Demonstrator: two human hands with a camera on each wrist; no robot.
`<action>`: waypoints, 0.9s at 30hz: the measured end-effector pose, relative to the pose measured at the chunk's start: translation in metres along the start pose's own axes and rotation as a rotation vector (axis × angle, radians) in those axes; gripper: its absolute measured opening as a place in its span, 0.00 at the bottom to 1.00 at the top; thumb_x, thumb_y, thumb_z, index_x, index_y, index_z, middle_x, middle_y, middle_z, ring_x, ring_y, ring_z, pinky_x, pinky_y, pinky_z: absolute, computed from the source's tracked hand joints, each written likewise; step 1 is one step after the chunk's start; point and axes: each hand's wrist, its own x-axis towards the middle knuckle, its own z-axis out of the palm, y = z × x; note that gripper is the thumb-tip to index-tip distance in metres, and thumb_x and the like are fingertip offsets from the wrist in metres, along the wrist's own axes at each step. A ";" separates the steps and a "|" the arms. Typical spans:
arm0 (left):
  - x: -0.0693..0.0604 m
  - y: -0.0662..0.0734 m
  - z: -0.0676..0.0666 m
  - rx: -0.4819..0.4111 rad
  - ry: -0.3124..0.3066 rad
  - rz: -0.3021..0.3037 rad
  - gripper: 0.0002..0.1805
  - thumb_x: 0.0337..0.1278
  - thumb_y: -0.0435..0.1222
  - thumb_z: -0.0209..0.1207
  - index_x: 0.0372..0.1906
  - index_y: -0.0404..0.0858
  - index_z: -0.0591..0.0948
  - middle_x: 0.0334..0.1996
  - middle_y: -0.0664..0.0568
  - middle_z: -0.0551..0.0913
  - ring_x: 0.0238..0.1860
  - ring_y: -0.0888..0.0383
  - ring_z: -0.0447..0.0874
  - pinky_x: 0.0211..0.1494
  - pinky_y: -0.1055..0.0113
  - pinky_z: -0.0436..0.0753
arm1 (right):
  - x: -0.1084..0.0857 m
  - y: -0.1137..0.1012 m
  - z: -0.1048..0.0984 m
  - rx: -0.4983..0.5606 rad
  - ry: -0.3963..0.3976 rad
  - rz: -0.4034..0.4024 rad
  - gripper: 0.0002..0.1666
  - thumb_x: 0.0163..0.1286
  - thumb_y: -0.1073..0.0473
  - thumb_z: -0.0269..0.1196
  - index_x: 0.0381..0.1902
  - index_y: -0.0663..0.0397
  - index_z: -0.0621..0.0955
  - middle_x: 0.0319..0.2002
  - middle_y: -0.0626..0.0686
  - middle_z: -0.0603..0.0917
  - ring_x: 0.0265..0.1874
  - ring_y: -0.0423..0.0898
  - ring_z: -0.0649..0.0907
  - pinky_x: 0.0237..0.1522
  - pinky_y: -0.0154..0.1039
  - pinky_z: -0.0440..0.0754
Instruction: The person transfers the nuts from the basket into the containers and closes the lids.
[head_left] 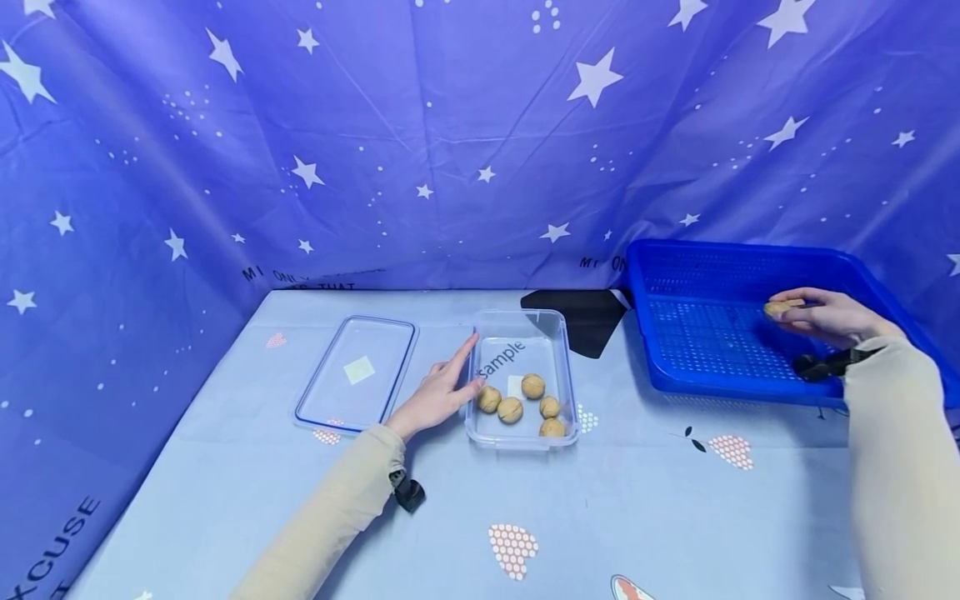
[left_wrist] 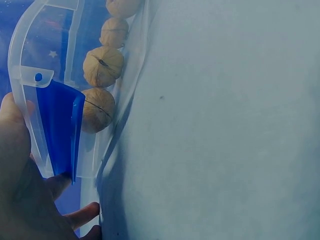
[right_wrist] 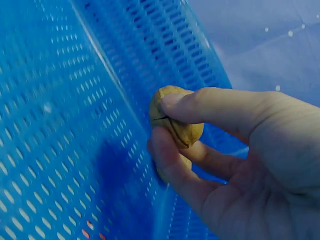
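Observation:
A clear plastic container (head_left: 517, 439) without its lid stands mid-table, with several walnuts (head_left: 510, 410) in its nearer half. My left hand (head_left: 438, 393) touches its left side, the thumb and index finger extended at the rim. In the left wrist view, other fingertips (left_wrist: 85, 216) lie low beside the container's wall. Over the blue basket (head_left: 675, 379), my right hand (head_left: 828, 317) pinches a walnut (right_wrist: 180, 120) between thumb and fingers. Behind those fingers shows part of another walnut (right_wrist: 164, 172); whether it is held too, I cannot tell.
Left of the container lies a clear lid (head_left: 341, 371) with a blue seal. Star-printed blue cloth (head_left: 450, 125) hangs behind the table, and a pale patterned tablecloth (head_left: 615, 508) covers it. The basket's raised walls surround the space beneath my right hand.

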 end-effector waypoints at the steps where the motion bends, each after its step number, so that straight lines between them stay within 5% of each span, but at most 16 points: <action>1: 0.000 0.000 0.000 -0.001 -0.003 0.000 0.40 0.70 0.49 0.51 0.78 0.55 0.43 0.75 0.50 0.54 0.66 0.36 0.59 0.62 0.31 0.60 | 0.000 -0.002 0.002 0.011 0.002 -0.008 0.21 0.74 0.73 0.49 0.39 0.42 0.82 0.38 0.46 0.85 0.37 0.39 0.84 0.39 0.32 0.83; 5: 0.000 0.002 0.000 -0.010 -0.006 0.003 0.40 0.70 0.49 0.50 0.78 0.55 0.43 0.75 0.51 0.53 0.67 0.35 0.58 0.62 0.31 0.59 | 0.003 -0.012 0.011 0.020 0.019 -0.030 0.20 0.73 0.73 0.51 0.40 0.42 0.82 0.39 0.45 0.85 0.38 0.38 0.84 0.39 0.32 0.83; 12: 0.000 0.001 0.001 0.007 0.000 0.002 0.40 0.70 0.49 0.51 0.78 0.56 0.43 0.75 0.50 0.53 0.66 0.36 0.59 0.61 0.31 0.61 | 0.005 -0.025 0.026 -0.167 0.061 -0.046 0.17 0.73 0.67 0.56 0.43 0.34 0.80 0.40 0.38 0.84 0.40 0.33 0.83 0.42 0.31 0.83; 16: 0.000 0.001 0.001 0.007 -0.003 -0.002 0.40 0.70 0.49 0.51 0.78 0.55 0.43 0.75 0.49 0.54 0.66 0.36 0.59 0.61 0.30 0.61 | 0.004 -0.029 0.035 -0.119 0.067 -0.048 0.20 0.72 0.70 0.55 0.42 0.35 0.81 0.39 0.39 0.84 0.40 0.34 0.83 0.42 0.32 0.83; 27: 0.000 0.000 0.002 0.015 0.010 0.004 0.40 0.70 0.48 0.50 0.78 0.53 0.44 0.74 0.48 0.55 0.66 0.36 0.59 0.60 0.30 0.61 | -0.004 -0.039 0.059 -0.213 0.087 -0.100 0.16 0.71 0.64 0.59 0.52 0.39 0.78 0.42 0.39 0.83 0.42 0.35 0.83 0.44 0.33 0.83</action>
